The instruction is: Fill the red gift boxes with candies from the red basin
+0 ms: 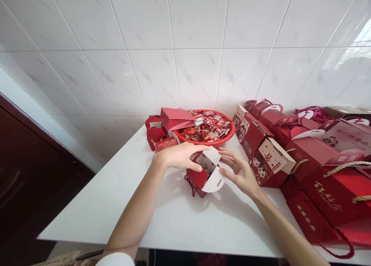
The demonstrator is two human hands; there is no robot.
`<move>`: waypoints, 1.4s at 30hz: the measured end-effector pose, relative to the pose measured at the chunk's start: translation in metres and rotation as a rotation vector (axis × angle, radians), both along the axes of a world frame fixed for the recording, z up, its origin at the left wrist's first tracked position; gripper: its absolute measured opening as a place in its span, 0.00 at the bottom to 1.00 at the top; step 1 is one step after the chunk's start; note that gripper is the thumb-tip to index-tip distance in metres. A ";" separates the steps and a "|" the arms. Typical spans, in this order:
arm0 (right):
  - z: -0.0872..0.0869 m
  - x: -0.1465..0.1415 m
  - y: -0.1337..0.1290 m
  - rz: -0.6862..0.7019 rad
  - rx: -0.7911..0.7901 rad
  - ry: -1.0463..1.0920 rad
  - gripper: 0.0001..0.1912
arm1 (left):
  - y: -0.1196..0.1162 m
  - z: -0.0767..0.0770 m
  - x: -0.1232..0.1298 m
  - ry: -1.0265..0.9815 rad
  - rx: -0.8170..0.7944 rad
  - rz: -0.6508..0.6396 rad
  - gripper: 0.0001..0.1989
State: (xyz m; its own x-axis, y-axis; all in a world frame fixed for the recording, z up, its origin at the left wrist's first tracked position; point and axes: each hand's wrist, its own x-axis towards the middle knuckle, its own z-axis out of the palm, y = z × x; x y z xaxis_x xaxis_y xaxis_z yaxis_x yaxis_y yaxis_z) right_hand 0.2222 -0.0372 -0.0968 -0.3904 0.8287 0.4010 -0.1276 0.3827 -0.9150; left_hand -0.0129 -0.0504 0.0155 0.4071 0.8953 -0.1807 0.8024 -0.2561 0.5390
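Note:
A small red gift box (197,178) stands on the white table between my hands, its top open and its white-lined flaps (213,180) spread outward. My left hand (181,156) is bent around the left side of the box, thumb at the opening and fingers along the far edge. From the right, my right hand (239,171) has its thumb and fingertips against the white flaps. A dark red cord hangs at the box's left side. Something small shows inside, too shaded to name.
Behind the box is a red basin (232,133) heaped with wrapped sweets (209,127). Red boxes (177,118) stand at its left. Many red gift boxes and bags (333,188) crowd the right side, against a tiled wall (197,72). The table's front edge (208,250) runs below my arms.

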 end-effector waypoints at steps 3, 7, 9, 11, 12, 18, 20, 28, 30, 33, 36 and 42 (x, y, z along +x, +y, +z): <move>-0.007 0.000 -0.003 -0.035 0.026 -0.054 0.21 | -0.001 0.004 0.000 0.066 -0.005 -0.045 0.23; -0.012 0.000 -0.007 -0.084 0.076 -0.110 0.17 | -0.001 0.009 -0.005 0.230 -0.030 0.085 0.21; -0.012 -0.002 -0.010 -0.109 0.111 -0.120 0.15 | 0.001 0.008 -0.008 0.317 -0.033 0.168 0.21; -0.011 -0.005 -0.015 -0.113 0.164 -0.133 0.13 | 0.004 0.006 -0.009 0.373 -0.046 0.199 0.22; -0.011 -0.006 -0.018 -0.101 0.194 -0.146 0.13 | 0.006 0.004 -0.008 0.384 -0.055 0.197 0.22; -0.010 -0.007 -0.026 0.036 0.328 -0.262 0.08 | 0.010 -0.005 0.000 0.309 -0.056 0.146 0.32; -0.010 -0.005 -0.025 0.098 0.330 -0.263 0.11 | 0.009 -0.005 0.002 0.285 -0.030 0.139 0.35; -0.016 -0.011 -0.022 -0.060 0.243 -0.182 0.11 | 0.003 0.001 0.009 0.160 -0.011 -0.091 0.09; -0.021 -0.014 -0.020 -0.179 0.164 -0.186 0.12 | 0.001 0.000 0.011 0.138 -0.037 -0.103 0.14; -0.028 -0.017 -0.015 -0.237 0.018 -0.209 0.19 | -0.001 0.000 0.012 0.176 -0.054 -0.082 0.23; -0.030 -0.016 -0.010 -0.168 -0.136 -0.182 0.25 | -0.003 0.001 0.014 0.226 -0.078 -0.063 0.23; -0.027 -0.016 0.001 -0.034 -0.346 -0.086 0.25 | -0.003 -0.001 0.019 0.346 -0.122 -0.064 0.27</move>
